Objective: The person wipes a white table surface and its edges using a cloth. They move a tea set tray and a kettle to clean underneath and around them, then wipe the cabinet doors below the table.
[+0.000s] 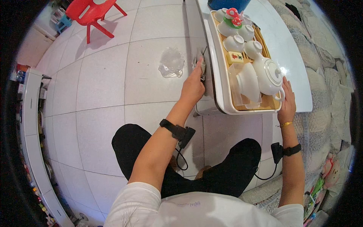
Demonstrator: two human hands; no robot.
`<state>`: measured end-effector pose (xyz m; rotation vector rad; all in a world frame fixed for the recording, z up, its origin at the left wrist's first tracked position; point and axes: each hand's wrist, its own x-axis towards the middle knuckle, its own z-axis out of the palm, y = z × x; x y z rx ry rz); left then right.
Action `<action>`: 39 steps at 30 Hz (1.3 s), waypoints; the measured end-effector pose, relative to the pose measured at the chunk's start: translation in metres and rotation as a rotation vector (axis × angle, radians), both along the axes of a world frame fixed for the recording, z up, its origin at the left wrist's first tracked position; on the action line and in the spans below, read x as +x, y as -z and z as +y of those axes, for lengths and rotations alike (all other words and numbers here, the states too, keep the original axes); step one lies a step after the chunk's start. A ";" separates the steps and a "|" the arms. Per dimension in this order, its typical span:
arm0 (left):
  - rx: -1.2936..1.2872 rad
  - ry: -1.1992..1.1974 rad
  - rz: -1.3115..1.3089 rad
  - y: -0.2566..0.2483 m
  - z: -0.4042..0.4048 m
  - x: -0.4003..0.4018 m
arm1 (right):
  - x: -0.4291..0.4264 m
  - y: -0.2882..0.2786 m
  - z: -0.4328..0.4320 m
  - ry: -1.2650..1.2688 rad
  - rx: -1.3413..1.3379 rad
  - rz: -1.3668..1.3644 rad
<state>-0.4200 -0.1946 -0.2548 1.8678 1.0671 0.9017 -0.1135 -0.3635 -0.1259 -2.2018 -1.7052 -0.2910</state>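
My left hand (194,82) is at the side of a low white table (295,71), shut on a greyish cloth (203,69) that lies against the table's side panel. At the tray's near right corner rests my right hand (288,98), close beside the handle of a white teapot (268,75). The tea tray (227,93) has a white rim and a slatted wooden top. On it stand several upturned white cups (234,43), a white bowl on its side (249,82) by a clear plastic box (236,82), a small cream block (235,57) and a red mushroom ornament (234,18).
A crumpled clear plastic bag (171,63) lies on the tiled floor left of the table. Further off stands a red plastic chair (88,14). A blue container (228,3) is behind the tray. A quilted sofa (314,93) runs along the right, a white cabinet (34,113) along the left.
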 end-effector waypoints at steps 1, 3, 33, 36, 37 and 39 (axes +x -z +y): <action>0.007 -0.001 -0.009 -0.002 -0.003 0.004 | 0.000 -0.001 -0.002 0.004 -0.008 -0.002; -0.275 0.079 0.231 0.028 -0.011 0.000 | 0.000 -0.002 -0.002 0.006 -0.016 -0.006; 0.006 0.199 0.066 -0.063 -0.029 -0.026 | -0.003 0.000 0.004 0.014 0.013 -0.028; -0.020 0.193 0.019 -0.062 -0.062 -0.031 | -0.001 0.000 0.002 0.027 0.006 -0.050; -0.064 0.202 0.027 -0.065 -0.076 -0.037 | -0.002 0.001 0.002 0.029 0.004 -0.053; -0.032 0.210 0.014 -0.067 -0.090 -0.043 | -0.004 0.002 0.003 0.032 0.006 -0.058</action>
